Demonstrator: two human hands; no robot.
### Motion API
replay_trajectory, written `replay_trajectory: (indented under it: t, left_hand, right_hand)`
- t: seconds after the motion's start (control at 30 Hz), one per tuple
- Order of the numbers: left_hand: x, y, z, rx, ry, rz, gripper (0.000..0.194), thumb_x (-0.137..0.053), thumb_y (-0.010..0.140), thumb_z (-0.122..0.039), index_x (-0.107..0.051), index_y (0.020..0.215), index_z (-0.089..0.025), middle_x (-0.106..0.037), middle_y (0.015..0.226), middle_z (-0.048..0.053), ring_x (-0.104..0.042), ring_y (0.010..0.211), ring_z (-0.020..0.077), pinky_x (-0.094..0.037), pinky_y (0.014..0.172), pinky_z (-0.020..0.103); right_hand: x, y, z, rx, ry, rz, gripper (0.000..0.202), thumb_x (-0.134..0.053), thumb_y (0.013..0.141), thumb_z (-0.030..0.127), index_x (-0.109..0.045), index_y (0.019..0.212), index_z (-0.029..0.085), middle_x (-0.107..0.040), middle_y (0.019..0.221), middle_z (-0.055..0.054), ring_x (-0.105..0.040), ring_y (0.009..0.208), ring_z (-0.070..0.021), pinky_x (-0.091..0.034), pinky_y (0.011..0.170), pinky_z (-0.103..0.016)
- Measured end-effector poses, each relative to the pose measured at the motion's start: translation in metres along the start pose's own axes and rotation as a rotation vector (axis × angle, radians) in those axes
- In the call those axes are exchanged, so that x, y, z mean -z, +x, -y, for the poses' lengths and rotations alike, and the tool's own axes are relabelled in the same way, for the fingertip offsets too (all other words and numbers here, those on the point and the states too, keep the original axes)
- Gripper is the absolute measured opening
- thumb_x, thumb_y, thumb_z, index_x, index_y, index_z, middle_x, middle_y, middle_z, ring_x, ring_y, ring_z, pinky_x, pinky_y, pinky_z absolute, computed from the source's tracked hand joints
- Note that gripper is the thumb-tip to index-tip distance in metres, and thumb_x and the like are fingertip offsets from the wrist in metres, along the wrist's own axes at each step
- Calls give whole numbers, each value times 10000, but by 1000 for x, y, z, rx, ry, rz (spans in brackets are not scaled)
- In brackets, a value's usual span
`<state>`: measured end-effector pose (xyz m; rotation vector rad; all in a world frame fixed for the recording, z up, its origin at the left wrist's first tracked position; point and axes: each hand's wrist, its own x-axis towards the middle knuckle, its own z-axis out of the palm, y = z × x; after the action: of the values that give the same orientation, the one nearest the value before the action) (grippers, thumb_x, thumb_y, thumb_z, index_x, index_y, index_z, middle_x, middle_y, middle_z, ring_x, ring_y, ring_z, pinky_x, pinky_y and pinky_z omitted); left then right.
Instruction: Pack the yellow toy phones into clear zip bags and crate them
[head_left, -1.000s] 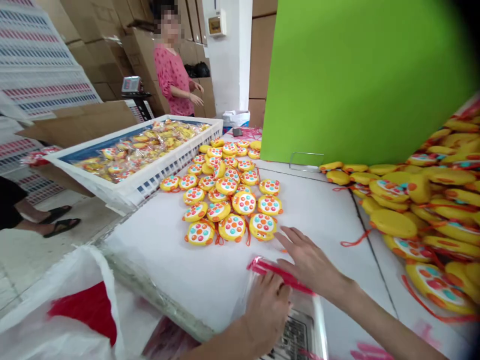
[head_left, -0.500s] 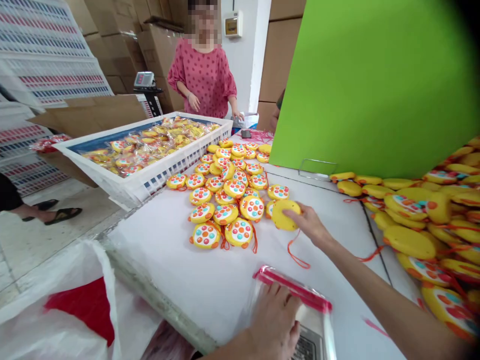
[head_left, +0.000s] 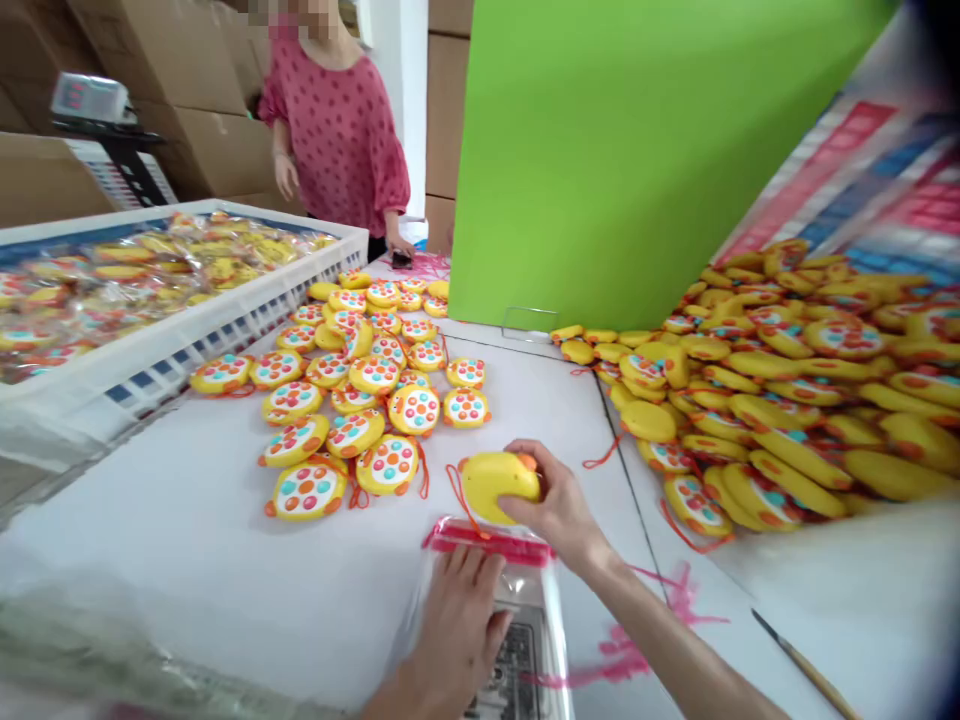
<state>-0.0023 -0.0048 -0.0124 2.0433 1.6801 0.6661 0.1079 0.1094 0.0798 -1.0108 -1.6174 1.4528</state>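
My right hand (head_left: pixel 551 505) grips a yellow duck-shaped toy (head_left: pixel 491 485) by its edge, plain back turned toward me. An orange cord loop hangs from the toy toward the pink top edge of a stack of clear plastic bags (head_left: pixel 525 580). On these bags my left hand (head_left: pixel 465 605) lies with its fingers stretched toward the pink edge. Printed dark text shows through the plastic beside it. Beyond my hands, a group of similar toys (head_left: pixel 390 462) lies mostly face up, showing white fronts with coloured dots.
A large heap of toys (head_left: pixel 750 400) covers the table's right side, beside a green board (head_left: pixel 585 160). Left stands a white crate (head_left: pixel 135 375) of bagged toys. Pink strands (head_left: pixel 630 650) and a wooden-handled tool (head_left: pixel 806 665) lie at right. A person in pink (head_left: pixel 337 140) stands opposite.
My right hand has brought the yellow toy from beside the group to just above the bags' pink edge. My left hand stays on the bags. The view has swung to the right.
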Motion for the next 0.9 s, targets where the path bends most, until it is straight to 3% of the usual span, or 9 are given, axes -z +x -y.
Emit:
replay_trajectory:
  t: [0.13,0.23,0.3,0.4,0.6,0.67,0.77,0.83,0.9]
  left_hand:
    - [1,-2,4,-26,-19,-42,463,-533,788,-141,-467,1246,-130,-532,1268,163,-476,1175,315,-410,978,526]
    - [3,-3,5,-48,-51,-73,478,-514,798,-130,-428,1269,-142,-541,1245,153,-487,1156,298,-427,964,518]
    - [4,-4,6,-58,-74,-78,477,-501,808,-129,-409,1276,-152,-547,1223,146,-494,1139,286,-436,953,512]
    - [5,-4,6,-46,-88,-93,465,-487,805,-108,-416,1261,-164,-561,1179,137,-504,1107,280,-449,928,503]
    - [10,-6,4,5,-142,-111,420,-486,768,-56,-474,1166,-190,-584,1080,99,-521,1033,262,-462,888,457]
    - [13,-7,3,32,-181,-89,393,-469,766,-38,-487,1128,-191,-584,1068,92,-523,1021,249,-464,880,430]
    - [16,-7,3,49,-186,-83,446,-445,791,-41,-445,1216,-174,-573,1118,111,-505,1045,252,-454,889,434]
    - [16,-5,4,20,-167,-67,460,-448,796,-44,-449,1238,-172,-572,1134,113,-497,1048,259,-443,892,444]
    - [16,-3,5,-30,-146,-40,351,-459,796,-48,-545,1111,-176,-601,1042,92,-516,976,255,-452,851,432]
  right_hand:
    - [10,-45,-8,165,-356,-62,302,-648,743,192,-523,1016,225,-591,942,0,-574,808,-151,-464,731,-261]
    - [14,-65,-10,288,-549,-48,379,-593,833,192,-480,1186,270,-550,1085,-34,-550,976,-167,-447,842,-280]
    - [14,-75,-13,364,-618,-26,457,-534,865,145,-418,1283,290,-512,1142,-54,-519,1053,-168,-435,886,-281]
    - [12,-85,-18,406,-595,-49,429,-512,853,107,-448,1239,284,-504,1126,-54,-520,1046,-167,-441,885,-276]
    - [22,-85,-24,-31,-180,-225,309,-619,824,389,-494,1041,207,-570,916,-27,-548,777,-144,-486,654,-230]
    - [27,-84,-25,-157,-73,-206,358,-620,811,450,-508,1024,186,-584,854,-25,-548,741,-146,-483,612,-227]
    - [30,-90,-23,-301,163,-143,430,-660,789,427,-530,1119,183,-627,981,-58,-583,854,-180,-510,674,-252]
    - [30,-95,-20,-432,390,-32,436,-697,769,360,-566,1136,166,-639,1056,-84,-598,925,-202,-523,752,-289]
    - [29,-100,-18,-566,595,68,378,-713,754,305,-619,1071,121,-667,1004,-108,-626,890,-202,-529,769,-301]
